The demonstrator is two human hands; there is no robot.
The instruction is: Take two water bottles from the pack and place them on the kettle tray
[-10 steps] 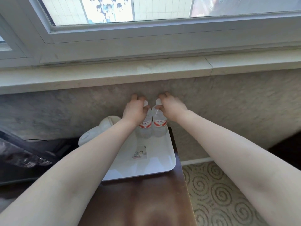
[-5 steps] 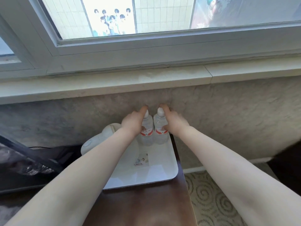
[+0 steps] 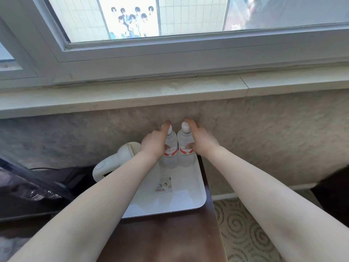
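Two clear water bottles with white caps and red-and-white labels stand upright side by side at the far edge of the white kettle tray (image 3: 190, 197). My left hand (image 3: 154, 143) wraps the left bottle (image 3: 171, 150) from its left side, a finger reaching up by the cap. My right hand (image 3: 202, 140) grips the right bottle (image 3: 186, 149) from its right side, thumb across the label. The bottles touch each other and stand close to the wall. A white kettle (image 3: 115, 160) sits on the tray's left part, partly hidden by my left forearm.
The tray lies on a dark wooden table (image 3: 170, 237) whose right edge drops to patterned carpet (image 3: 241, 229). A small card (image 3: 164, 184) lies in the tray's middle. A stone windowsill (image 3: 132, 95) juts out above. Dark objects (image 3: 32, 188) fill the left side.
My hands have slid from on top of the bottle caps down to the bottles' outer sides, uncovering the caps. The bottles stay in place on the tray.
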